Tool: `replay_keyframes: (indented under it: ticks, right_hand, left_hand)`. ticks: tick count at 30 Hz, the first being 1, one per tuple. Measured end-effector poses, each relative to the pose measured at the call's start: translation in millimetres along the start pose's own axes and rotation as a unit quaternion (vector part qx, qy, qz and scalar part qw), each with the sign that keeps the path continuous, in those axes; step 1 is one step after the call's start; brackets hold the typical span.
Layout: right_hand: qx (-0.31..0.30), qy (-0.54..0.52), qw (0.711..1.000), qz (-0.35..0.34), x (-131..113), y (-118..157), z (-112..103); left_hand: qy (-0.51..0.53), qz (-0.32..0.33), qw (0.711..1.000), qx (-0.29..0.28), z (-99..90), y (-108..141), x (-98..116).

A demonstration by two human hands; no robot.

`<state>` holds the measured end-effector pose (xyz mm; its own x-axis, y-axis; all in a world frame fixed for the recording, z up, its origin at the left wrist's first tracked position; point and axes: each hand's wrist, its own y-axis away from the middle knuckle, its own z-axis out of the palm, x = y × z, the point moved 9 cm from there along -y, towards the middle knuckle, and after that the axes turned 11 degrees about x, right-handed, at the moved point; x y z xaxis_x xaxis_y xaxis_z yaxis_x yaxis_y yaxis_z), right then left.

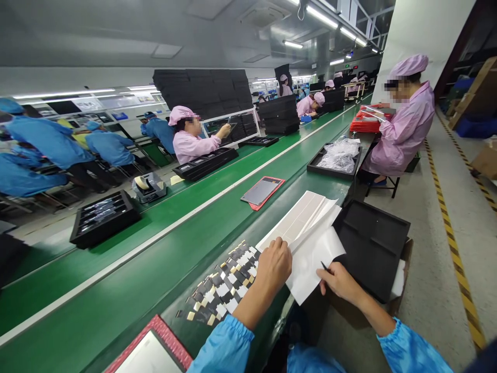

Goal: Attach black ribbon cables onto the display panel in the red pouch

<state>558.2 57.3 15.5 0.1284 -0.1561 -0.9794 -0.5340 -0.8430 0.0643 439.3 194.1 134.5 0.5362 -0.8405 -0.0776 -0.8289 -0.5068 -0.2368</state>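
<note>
Worker handles white sheets at the near edge of a green conveyor belt point(116, 290).

The left hand point(274, 267) rests fingers curled on the white sheets point(310, 243); the right hand point(339, 282) pinches a sheet's lower edge along with a thin dark tool. Small black-and-white pieces point(221, 290) lie just left; a black tray point(370, 246) sits right.

Left hand point(274, 267) flat — right hand point(339, 282) seemingly pinching.

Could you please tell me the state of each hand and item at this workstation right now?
left hand: resting flat on the white sheets
right hand: pinching a sheet's edge
white sheets: fanned out, overlapping
black tray: empty
small patches: spread loosely on the bench
</note>
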Motion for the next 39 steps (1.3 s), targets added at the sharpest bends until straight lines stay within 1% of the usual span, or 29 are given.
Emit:
replay_keyframes:
  ticks: [3,4,5,6,9,13,15,16,18,21,23,27,29,30,31,34,36,37,39]
  right_hand:
    - [-0.088,0.006,0.996,-0.004,-7,6,21]
    - [-0.1,-0.003,0.995,0.008,-6,5,24]
    - [-0.095,-0.022,0.995,0.027,-3,2,24]
    - [-0.077,-0.048,0.995,0.047,2,-2,21]
    - [0.007,-0.121,0.988,0.096,18,-17,4]
    - [0.087,-0.146,0.982,0.088,23,-27,-19]
    - [0.106,-0.15,0.98,0.079,20,-26,-24]
    - [0.099,-0.147,0.981,0.077,17,-25,-22]
    - [0.063,-0.131,0.986,0.078,12,-22,-11]
    - [-0.011,-0.104,0.991,0.085,4,-21,7]
    - [-0.061,-0.09,0.99,0.086,0,-21,15]
    - [-0.133,-0.066,0.984,0.098,-2,-23,18]
    - [-0.152,-0.062,0.98,0.115,1,-22,19]
    - [-0.148,-0.065,0.979,0.12,1,-22,18]
    - [-0.131,-0.073,0.981,0.121,1,-24,16]
    - [-0.036,-0.1,0.99,0.095,-3,-30,6]
    - [0.006,-0.1,0.992,0.075,-5,-31,3]
    - [0.013,-0.09,0.994,0.067,-6,-32,3]
    - [0.007,-0.06,0.997,0.056,-4,-32,6]
  left_hand:
    - [0.006,0.015,1.0,0.0,1.3,4,6]
    - [0.008,0.022,1.0,0.0,1.9,5,8]
    - [0.01,0.028,1.0,0.001,2.5,6,11]
    - [0.012,0.033,0.999,0.001,3.0,7,13]
    - [0.013,0.039,0.999,0.003,3.8,10,15]
    - [0.011,0.036,0.999,0.001,3.7,10,14]
    - [0.01,0.031,0.999,-0.001,3.3,10,13]
    - [0.01,0.029,1.0,-0.001,3.0,10,12]
    - [0.011,0.029,1.0,-0.003,2.8,10,13]
    - [0.014,0.036,0.999,-0.007,4.4,11,16]
    - [0.017,0.042,0.999,-0.011,6.9,12,18]
    - [0.019,0.059,0.998,-0.015,13.1,15,23]
    - [0.02,0.07,0.997,-0.018,16.2,16,26]
    - [0.02,0.074,0.997,-0.019,17.6,17,27]
    - [0.021,0.077,0.997,-0.02,18.7,18,28]
    - [0.023,0.082,0.996,-0.02,20.1,20,30]
    - [0.025,0.084,0.996,-0.019,19.9,20,30]
    - [0.026,0.086,0.996,-0.02,19.7,20,30]
    - [0.03,0.093,0.995,-0.022,19.5,21,31]
